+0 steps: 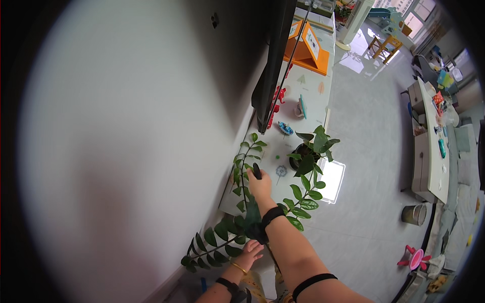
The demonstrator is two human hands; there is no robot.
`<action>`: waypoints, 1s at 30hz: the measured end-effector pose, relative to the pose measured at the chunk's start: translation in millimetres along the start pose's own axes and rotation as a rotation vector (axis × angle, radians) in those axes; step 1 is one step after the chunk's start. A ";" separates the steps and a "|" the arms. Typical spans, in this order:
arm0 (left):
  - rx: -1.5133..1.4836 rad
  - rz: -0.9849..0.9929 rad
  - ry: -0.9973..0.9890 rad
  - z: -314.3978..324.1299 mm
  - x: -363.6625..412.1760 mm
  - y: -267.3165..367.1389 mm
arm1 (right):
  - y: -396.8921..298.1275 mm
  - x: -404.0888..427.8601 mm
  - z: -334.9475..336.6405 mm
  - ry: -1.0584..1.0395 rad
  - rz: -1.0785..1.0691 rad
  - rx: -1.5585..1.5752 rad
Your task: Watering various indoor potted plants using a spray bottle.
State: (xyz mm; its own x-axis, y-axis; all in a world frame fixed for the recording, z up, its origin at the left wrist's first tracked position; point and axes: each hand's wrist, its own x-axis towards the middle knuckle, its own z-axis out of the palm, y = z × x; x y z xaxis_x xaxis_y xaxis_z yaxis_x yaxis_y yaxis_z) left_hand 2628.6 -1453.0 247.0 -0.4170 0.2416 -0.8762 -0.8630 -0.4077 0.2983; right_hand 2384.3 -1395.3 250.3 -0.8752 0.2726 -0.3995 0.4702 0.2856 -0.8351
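My right hand (260,185) is closed around a black handle (257,171), whose end sticks up past the fingers; the rest of that tool is hidden. Just below the wrist is a dark object (254,223), partly covered by my forearm, too unclear to name. My left hand (251,253) is lower, close under it, with fingers apart and nothing visible in them; whether it touches is unclear. Around both hands spread the leafy stems of a ZZ plant (301,202), one upright beside my right hand and one reaching left (216,246).
A dark pot (297,157) with a broad-leaved plant (322,142) stands on the patterned cabinet top (271,189). Beyond it are a small blue boat ornament (285,128), red figurines (279,94), an orange desk calendar (310,49) and a television (273,72). The white wall (132,132) borders the left.
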 end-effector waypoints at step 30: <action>0.972 0.701 0.021 18.8 -85.7 -42.3 | 47.2 -215.7 -103.6 -0.165 -0.234 0.158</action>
State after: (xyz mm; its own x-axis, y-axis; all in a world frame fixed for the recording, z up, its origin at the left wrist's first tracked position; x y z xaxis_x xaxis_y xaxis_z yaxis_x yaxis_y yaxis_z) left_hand 2695.5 -1439.9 316.6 -0.8854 0.2148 -0.4122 -0.3080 0.3931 0.8664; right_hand 2607.0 -1345.4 336.3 -0.9701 0.0606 -0.2350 0.2421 0.1733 -0.9547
